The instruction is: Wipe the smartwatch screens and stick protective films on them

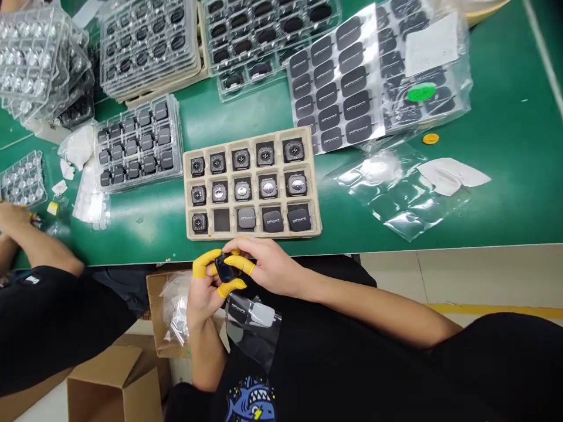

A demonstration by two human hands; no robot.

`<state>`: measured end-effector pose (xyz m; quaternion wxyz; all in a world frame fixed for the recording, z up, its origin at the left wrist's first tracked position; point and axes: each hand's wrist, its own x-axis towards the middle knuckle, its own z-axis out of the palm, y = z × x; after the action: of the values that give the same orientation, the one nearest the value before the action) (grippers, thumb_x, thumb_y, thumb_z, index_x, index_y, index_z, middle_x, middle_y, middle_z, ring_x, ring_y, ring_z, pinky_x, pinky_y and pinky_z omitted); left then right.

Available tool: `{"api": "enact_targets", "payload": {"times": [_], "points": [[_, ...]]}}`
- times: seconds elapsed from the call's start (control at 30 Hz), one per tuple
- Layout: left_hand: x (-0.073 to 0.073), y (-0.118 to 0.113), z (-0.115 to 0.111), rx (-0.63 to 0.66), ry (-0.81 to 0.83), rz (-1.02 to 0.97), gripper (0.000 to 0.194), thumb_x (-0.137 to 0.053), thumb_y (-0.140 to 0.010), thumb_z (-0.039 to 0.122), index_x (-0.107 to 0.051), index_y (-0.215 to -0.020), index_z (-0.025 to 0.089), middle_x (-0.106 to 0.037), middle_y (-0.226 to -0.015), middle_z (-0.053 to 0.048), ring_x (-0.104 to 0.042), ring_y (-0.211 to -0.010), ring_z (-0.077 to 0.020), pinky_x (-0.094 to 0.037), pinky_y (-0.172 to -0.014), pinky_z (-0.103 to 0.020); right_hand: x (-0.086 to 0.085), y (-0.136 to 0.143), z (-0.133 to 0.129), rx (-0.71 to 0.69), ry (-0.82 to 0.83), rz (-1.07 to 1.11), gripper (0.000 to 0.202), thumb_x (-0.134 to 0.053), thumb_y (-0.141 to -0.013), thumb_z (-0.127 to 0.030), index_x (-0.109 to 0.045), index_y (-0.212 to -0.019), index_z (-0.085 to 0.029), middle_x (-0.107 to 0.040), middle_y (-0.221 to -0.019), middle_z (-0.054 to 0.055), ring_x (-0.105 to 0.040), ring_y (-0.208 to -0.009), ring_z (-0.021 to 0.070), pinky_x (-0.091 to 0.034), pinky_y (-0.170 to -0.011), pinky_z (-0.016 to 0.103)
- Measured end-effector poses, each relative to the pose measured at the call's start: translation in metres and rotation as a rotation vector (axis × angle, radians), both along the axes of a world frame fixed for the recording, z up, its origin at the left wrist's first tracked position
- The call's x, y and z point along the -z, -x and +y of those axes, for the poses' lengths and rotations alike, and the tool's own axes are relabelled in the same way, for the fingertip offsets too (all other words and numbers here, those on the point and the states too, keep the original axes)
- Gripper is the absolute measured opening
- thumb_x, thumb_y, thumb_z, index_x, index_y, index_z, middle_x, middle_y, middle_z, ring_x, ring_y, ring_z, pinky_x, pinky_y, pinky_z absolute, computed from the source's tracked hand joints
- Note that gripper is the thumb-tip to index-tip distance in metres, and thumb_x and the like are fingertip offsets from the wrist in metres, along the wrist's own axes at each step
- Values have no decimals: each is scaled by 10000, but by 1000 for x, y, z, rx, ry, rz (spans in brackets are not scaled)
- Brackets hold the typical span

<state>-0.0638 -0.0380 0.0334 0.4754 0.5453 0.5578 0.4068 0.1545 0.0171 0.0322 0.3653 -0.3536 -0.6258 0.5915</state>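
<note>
Close to my body, just off the table's front edge, my left hand (206,290) is closed on a small dark watch case (225,269). My right hand (270,266) pinches the same case from the other side. Yellow finger cots cover several fingertips. Below the left thumb hangs a clear film with a black printed sticker (240,309) on it; whether the hand grips it I cannot tell. Beyond my hands lies a beige compartment tray (255,235) of watch cases, some with sensor backs up, others with black stickers. One front-row compartment (221,220) shows only its dark bottom.
Sheets of black stickers (328,88) lie at the back right, beside a clear bag (396,193) and white paper (453,176). Stacked clear trays (147,53) and a tray of black cases (136,146) stand left. A co-worker's arm (39,240) reaches in there. Cardboard boxes (105,366) stand below.
</note>
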Motion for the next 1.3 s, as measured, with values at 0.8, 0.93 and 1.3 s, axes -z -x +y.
{"api": "enact_targets", "payload": {"times": [0.8, 0.93, 1.3], "points": [[22, -23, 10, 98, -47, -251, 673, -1039, -791, 424, -736, -1373, 274, -842, -979, -19, -804, -711, -152, -669, -611, -222, -12, -19, -1, 99, -470, -126, 133, -631, -1102, -158, -693, -1131, -272, -739, -1299, 130, -754, -1194, 261, -667, -1006, 447], [17, -26, 10, 20, 4, -259, 668, -1075, -715, 462, -782, -1278, 254, -831, -845, -3, -828, -668, -212, -715, -603, -298, -21, -57, -10, 177, -441, -122, 84, -654, -1113, -221, -681, -1114, -301, -764, -1286, 86, -768, -1157, 245, -658, -1008, 412], [4, 2, 50, -467, -445, -8, 749, -1152, -427, 434, -805, -1037, 174, -800, -757, 45, -774, -515, -222, -729, -530, -372, 25, -243, 13, 861, -120, -734, 158, -678, -1012, -409, -761, -1017, -275, -765, -1272, 119, -707, -1131, 315, -626, -908, 485]]}}
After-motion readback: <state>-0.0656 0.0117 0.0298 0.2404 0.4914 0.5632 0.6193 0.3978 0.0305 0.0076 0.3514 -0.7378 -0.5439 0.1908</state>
